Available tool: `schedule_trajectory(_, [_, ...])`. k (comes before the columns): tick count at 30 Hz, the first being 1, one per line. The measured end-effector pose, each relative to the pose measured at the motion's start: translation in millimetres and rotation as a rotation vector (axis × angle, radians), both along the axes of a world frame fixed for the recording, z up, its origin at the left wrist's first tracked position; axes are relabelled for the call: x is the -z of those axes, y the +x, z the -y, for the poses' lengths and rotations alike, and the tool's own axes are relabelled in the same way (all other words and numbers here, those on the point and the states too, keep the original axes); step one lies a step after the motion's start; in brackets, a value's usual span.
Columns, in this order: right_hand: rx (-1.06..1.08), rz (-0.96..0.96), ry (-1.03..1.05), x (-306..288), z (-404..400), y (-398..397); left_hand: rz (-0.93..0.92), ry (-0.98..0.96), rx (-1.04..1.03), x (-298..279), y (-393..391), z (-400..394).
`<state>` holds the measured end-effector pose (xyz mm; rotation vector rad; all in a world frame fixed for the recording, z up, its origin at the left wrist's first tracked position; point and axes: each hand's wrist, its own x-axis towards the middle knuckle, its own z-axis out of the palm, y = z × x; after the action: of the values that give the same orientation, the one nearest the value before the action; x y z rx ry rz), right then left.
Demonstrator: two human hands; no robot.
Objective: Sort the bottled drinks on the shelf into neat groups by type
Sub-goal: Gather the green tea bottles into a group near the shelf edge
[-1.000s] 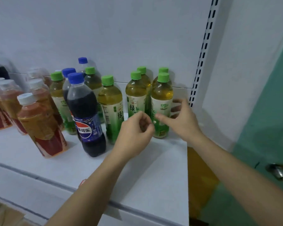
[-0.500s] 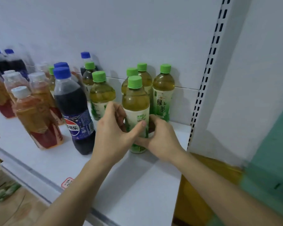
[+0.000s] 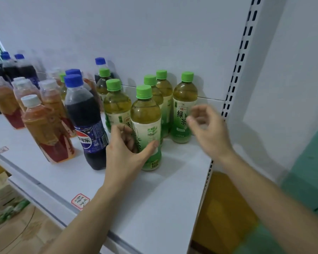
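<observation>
Several green-capped green tea bottles stand at the right end of the white shelf [image 3: 173,189]. My left hand [image 3: 126,153] wraps the lower part of the front green tea bottle [image 3: 146,121], thumb across its label. My right hand [image 3: 207,129] hovers open and blurred in front of the rightmost green tea bottle [image 3: 184,99], not touching anything. A dark cola bottle [image 3: 85,114] with a blue cap stands just left of my left hand. White-capped red tea bottles [image 3: 44,129] stand further left.
More cola bottles [image 3: 13,68] stand at the far left back. A perforated upright post [image 3: 237,57] bounds the shelf on the right. A red label sticker [image 3: 80,201] sits on the shelf's front edge. Boxes lie on the floor at lower left.
My right hand has let go of the front green tea bottle and lifted to the right. My left hand still grips that bottle. The view has shifted closer.
</observation>
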<state>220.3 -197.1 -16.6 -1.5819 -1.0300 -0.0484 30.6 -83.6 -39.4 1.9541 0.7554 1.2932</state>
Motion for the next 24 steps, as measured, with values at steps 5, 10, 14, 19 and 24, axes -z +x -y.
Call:
schedule_trajectory(5, [0.209,0.441,-0.168,-69.3,-23.2,41.5,-0.034,0.018,0.008,4.6,-1.9,-1.5])
schedule_trajectory(10, [0.196,0.656,-0.403,-102.0,-41.0,40.9,-0.062,0.019,0.024,6.6,-3.9,-2.4])
schedule_trajectory(14, [0.172,0.602,-0.432,-108.6,-42.4,39.1,-0.063,0.013,0.025,8.9,-3.2,-3.5])
schedule_trajectory(19, [0.169,0.567,-0.424,-103.7,-38.7,37.6,-0.074,-0.016,0.037,10.4,-2.4,-4.6])
schedule_trajectory(24, [0.253,0.716,-0.405,-110.8,-30.5,29.3,-0.11,-0.016,0.036,12.3,-3.7,-5.9])
